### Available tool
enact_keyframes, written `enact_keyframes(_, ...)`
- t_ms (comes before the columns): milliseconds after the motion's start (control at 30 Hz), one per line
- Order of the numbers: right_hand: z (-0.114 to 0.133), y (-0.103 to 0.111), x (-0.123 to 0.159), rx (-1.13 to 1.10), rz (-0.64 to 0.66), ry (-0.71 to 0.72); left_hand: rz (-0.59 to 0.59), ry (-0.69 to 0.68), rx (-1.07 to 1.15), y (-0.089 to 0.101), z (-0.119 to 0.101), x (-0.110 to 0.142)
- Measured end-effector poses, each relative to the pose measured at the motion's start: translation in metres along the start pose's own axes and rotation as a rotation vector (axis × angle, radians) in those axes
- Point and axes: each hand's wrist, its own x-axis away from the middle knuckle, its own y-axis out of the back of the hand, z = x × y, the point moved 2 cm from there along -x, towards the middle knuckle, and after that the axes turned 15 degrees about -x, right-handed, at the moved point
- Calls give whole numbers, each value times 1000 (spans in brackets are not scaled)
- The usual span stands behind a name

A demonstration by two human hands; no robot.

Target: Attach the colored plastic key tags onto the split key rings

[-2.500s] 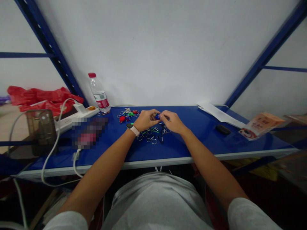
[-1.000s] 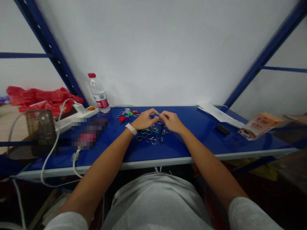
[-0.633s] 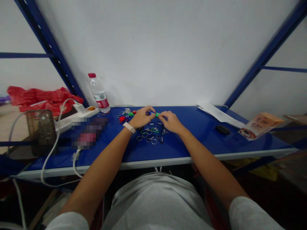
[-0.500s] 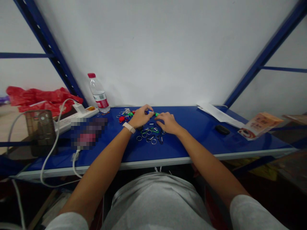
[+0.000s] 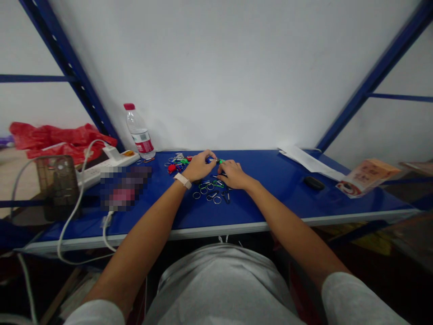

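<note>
My left hand (image 5: 199,165) pinches a small blue and green clip (image 5: 216,160) a little above a blue table (image 5: 291,194); a pale band sits on its wrist. Just right of it, my right hand (image 5: 232,174) rests low among a scatter of key rings and coloured clips (image 5: 211,192), fingers curled on a small piece I cannot make out. Behind my left hand lies a pile of red, green and silver clips (image 5: 178,162).
A water bottle (image 5: 138,132) stands at the back left by a white power strip (image 5: 101,164) with cables. A phone (image 5: 57,186) leans at the left. A black object (image 5: 314,183), papers (image 5: 309,161) and an orange packet (image 5: 367,176) lie right.
Both hands were pinched together on one small clip. My right hand has since dropped to the scattered rings, while my left keeps the blue and green clip raised.
</note>
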Motion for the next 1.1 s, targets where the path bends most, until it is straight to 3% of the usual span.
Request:
enact_keyframes(233,-3,2,0,-94,-75,-8,-15,32,15,1,0,1)
enact_keyframes(467,-6,17,5,-419,-394,-45,-58,66,47,1,1,0)
enact_keyframes(700,-10,27,10,-652,-551,-31,-42,60,37,1,-2,2)
enact_keyframes(1100,-19,34,6,-1043,-579,-115,-25,47,5,0,-2,2)
